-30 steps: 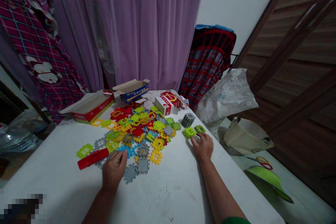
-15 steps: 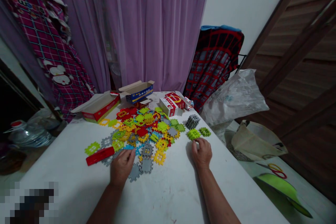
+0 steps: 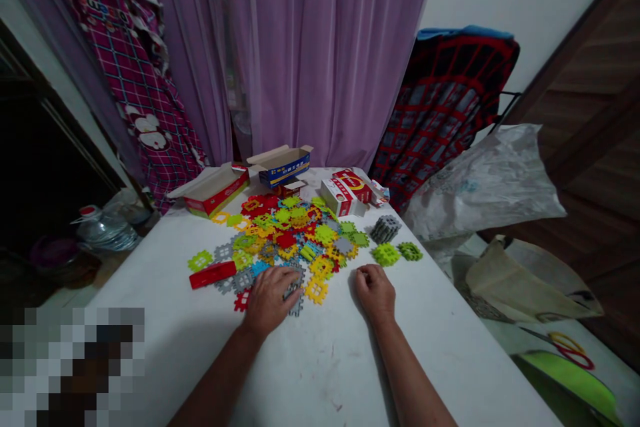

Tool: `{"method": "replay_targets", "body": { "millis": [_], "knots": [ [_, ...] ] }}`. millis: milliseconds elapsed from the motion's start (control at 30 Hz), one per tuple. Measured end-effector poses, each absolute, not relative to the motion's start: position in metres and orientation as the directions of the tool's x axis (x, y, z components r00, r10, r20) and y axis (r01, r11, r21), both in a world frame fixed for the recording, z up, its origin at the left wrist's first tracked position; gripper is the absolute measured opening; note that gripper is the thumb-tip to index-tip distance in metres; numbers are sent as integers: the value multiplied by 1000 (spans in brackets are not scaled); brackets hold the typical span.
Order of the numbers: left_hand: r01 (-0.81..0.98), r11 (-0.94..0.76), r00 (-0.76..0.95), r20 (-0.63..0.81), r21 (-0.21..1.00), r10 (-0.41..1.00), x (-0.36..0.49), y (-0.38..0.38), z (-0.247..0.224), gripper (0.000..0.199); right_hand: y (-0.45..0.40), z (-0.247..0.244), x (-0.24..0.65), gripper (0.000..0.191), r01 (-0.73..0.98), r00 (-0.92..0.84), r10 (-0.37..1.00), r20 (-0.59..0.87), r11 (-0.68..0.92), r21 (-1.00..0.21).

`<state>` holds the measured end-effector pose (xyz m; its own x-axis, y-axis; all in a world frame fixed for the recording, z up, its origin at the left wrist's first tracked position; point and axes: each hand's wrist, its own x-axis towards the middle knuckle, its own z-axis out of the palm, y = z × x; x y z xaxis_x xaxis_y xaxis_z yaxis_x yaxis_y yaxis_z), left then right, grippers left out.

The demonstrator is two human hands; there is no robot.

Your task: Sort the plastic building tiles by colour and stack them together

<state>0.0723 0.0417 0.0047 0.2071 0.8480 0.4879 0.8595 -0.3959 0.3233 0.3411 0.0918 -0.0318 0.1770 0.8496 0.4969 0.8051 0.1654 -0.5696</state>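
My left hand [image 3: 273, 297] lies over the near edge of a pile of plastic interlocking building pieces [image 3: 285, 240], with its fingers stretched out. Between its thumb and forefinger shows part of a grey square piece [image 3: 292, 289]. A red piece [image 3: 242, 300] lies beside its wrist, and a long red block [image 3: 213, 275] is farther left. My right hand [image 3: 375, 290] rests on the white table, fingers curled closed, no piece showing in it. Beyond it stand a grey stack of pieces [image 3: 385, 229], a bright green stack [image 3: 385, 254] and a darker green stack [image 3: 411, 251].
Along the table's far side are an open red box [image 3: 217, 197], a blue box [image 3: 285, 170] and a red-and-white box [image 3: 340, 195]. Past the right edge are a plastic bag [image 3: 485, 180], a beige bag [image 3: 530, 280] and scissors [image 3: 570, 347]. A water bottle [image 3: 107, 230] stands at left.
My left hand has moved right and spread over the grey pieces. My right hand has drawn back from the bright green stack and curled up. The view has turned slightly left.
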Motion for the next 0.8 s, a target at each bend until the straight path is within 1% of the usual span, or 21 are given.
{"method": "replay_targets", "body": {
  "millis": [167,300,367,533,700,800],
  "knots": [
    [839,-484,383,363,247,849,108,62,11,45,92,-30,340,27,806,178,877,447,131,-577],
    [808,-538,481,259,239,838,129,87,13,58,91,-28,339,28,796,181,883,434,127,-592],
    [809,-537,483,249,240,839,127,94,11,56,91,-27,340,27,788,184,882,433,132,-602],
    [841,-490,420,296,228,858,96,93,6,39,92,-27,340,27,771,194,884,425,130,-623],
    [871,-448,391,270,200,880,87,84,13,43,92,-25,340,27,755,207,896,394,110,-647],
    [867,-453,401,248,210,882,105,82,22,35,92,-23,340,28,749,204,900,385,109,-653]
  ]
}}
